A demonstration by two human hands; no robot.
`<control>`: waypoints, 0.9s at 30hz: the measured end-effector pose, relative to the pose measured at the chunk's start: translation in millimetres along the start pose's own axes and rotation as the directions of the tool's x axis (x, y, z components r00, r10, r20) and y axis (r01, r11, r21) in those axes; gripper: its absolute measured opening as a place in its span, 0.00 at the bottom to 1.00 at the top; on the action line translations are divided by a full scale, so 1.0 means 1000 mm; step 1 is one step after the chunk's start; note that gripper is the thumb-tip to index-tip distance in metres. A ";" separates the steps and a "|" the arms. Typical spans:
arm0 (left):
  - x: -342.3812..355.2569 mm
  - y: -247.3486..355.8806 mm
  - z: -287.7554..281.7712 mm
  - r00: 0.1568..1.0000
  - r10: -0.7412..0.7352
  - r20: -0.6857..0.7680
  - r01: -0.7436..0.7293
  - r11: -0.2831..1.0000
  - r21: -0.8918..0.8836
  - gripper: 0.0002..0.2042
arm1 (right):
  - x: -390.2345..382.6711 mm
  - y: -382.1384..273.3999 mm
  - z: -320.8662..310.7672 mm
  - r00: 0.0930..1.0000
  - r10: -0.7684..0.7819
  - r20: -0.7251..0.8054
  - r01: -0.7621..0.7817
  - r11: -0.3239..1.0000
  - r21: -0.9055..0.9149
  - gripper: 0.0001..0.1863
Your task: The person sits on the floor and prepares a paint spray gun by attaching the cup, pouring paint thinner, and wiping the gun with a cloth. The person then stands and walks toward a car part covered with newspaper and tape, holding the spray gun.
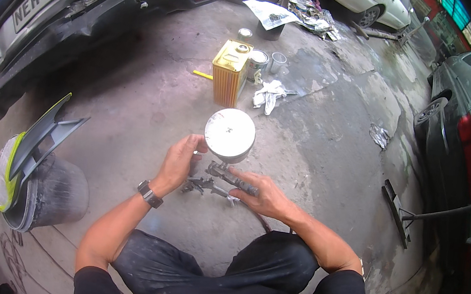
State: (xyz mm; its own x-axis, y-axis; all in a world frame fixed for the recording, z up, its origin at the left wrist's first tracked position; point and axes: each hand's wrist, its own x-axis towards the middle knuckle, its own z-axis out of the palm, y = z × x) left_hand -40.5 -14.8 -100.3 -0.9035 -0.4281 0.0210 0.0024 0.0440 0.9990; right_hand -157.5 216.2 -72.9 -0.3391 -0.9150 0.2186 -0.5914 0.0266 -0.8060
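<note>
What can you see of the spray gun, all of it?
The spray gun has a worn, dark grey, metal-looking body. Its round cup sits on top, with a white upper face, a small central mark and a greyish side. It is held above the floor. The right hand grips the body; the left hand is beside the cup, contact unclear.

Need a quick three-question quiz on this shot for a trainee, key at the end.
1. What does the right hand hold?
2. True or false: the gold tin stands upright.
3. Fill the blank: the grey bucket stands at the person's ____ side.

Key: 1. A spray gun. 2. True. 3. Left.
</note>
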 end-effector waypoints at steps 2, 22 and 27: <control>-0.008 0.008 -0.012 0.997 0.040 -0.066 -0.044 0.997 -0.070 0.28 | 0.011 -0.005 0.006 0.994 0.099 0.047 -0.098 0.995 -0.029 0.29; -0.016 0.011 0.000 0.954 -0.141 0.266 0.077 0.968 0.237 0.14 | 0.014 0.009 -0.032 0.695 0.682 -0.230 -0.492 0.683 0.540 0.27; -0.013 -0.001 0.012 0.940 -0.164 0.299 0.083 0.961 0.264 0.14 | 0.004 -0.007 -0.049 0.671 0.732 -0.119 -0.630 0.647 0.429 0.26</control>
State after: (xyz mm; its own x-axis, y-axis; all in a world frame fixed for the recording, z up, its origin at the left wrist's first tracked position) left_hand -34.0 1.4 -102.4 -0.9780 -0.1395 -0.1553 -0.1860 0.2446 0.9516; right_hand -190.8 232.6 -39.6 -0.7475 -0.5465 -0.3777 0.1446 0.4210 -0.8954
